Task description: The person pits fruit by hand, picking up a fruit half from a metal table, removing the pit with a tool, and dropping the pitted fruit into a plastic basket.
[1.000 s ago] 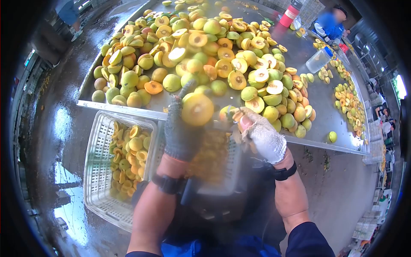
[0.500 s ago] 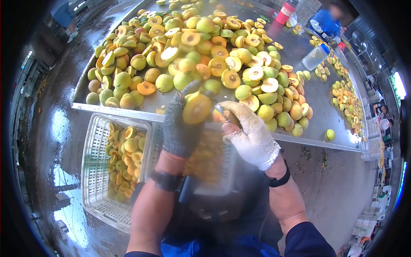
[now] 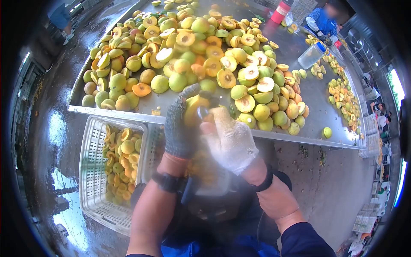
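The left hand's dark grey knit-gloved fingers (image 3: 173, 122) clamp a round yellow fruit (image 3: 195, 105); the right hand's white, coarse-knit fingers (image 3: 222, 124) curl closed against a small shiny metal tool (image 3: 202, 112), mostly hidden. Both hands hover before a metal table (image 3: 314, 96) heaped with smooth green-yellow fruit, many halved (image 3: 185, 38). Below stands a slotted white plastic crate (image 3: 92, 171); forearms partly block a hazy second crate (image 3: 222, 184). Wet floor (image 3: 55, 132) gleams at left.

A metal table (image 3: 314, 109) bears heaped fruit (image 3: 185, 38) left and centre, a clear bottle (image 3: 311, 56) right, a red container (image 3: 280, 12) far.
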The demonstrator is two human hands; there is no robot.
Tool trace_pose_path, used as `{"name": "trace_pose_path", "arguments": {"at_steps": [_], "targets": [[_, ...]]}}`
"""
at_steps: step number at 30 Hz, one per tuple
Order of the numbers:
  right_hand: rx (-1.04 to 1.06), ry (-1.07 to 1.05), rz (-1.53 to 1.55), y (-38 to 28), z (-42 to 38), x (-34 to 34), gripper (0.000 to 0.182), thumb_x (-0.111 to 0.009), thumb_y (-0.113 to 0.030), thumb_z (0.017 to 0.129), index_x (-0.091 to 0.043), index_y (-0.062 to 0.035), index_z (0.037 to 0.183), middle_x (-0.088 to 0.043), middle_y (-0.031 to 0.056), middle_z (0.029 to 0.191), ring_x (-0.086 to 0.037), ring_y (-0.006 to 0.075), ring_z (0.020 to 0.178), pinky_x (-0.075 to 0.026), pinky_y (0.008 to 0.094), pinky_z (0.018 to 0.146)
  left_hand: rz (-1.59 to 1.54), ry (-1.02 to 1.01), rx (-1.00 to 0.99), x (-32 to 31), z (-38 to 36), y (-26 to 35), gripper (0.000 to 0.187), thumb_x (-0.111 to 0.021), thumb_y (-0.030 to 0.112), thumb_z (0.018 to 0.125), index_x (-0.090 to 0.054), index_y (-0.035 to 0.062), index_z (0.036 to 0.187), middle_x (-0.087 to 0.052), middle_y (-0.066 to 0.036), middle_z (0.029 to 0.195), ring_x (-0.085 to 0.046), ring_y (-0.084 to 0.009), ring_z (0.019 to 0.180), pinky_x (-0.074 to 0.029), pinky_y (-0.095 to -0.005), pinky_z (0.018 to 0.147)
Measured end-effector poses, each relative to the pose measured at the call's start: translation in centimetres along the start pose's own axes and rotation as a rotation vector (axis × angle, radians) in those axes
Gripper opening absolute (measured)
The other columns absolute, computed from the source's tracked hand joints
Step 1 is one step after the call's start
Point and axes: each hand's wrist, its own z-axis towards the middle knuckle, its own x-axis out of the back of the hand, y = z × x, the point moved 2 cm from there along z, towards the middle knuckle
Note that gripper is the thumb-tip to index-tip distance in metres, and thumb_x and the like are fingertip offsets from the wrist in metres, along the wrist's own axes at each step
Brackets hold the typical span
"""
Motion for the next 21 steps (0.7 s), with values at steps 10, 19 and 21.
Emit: {"name": "trace_pose_path", "arguments": {"at_steps": [10,19,21], "targets": [[-0.116,-0.001,-0.155,-0.8,0.0,-2.0,0.026,-0.064,-0.024,0.096,-0.051,-0.0048,0.108,-0.062,0.022,0.067,-0.064,0.0467,0.064,-0.048,0.057,0.055,-0.745,0.113,0.259,-0.4,-0.3,-0.4,0.048,-0.048,0.037,0.102,-0.055,0.0007,0.132,-0.067,-0.02,0.119,-0.067,-0.0345,0.11,-0.053,-0.0461,0.101],[-0.031,-0.165,-0.197,-0.8,0.5,-1.4,0.028,-0.064,-0.024,0.095,-0.05,-0.0025,0.105,-0.063,0.0233,0.068,-0.064,0.0469,0.063,-0.049,0.0574,0.057,-0.521,0.067,0.21,0.7,-1.2,0.3,0.034,-0.052,0.018,0.102,-0.057,0.0005,0.131,-0.064,-0.013,0.123,-0.063,-0.0221,0.111,-0.051,-0.0363,0.099],[-0.049,-0.112,-0.14,-0.7,0.2,-1.8,0.027,-0.064,-0.023,0.095,-0.051,-0.002,0.107,-0.063,0.0234,0.07,-0.064,0.0469,0.064,-0.049,0.0575,0.057,-0.805,0.091,0.272,0.4,-1.2,1.1,0.034,-0.054,0.014,0.101,-0.056,-0.0003,0.132,-0.064,-0.012,0.123,-0.062,-0.0195,0.111,-0.051,-0.0341,0.1]]}}
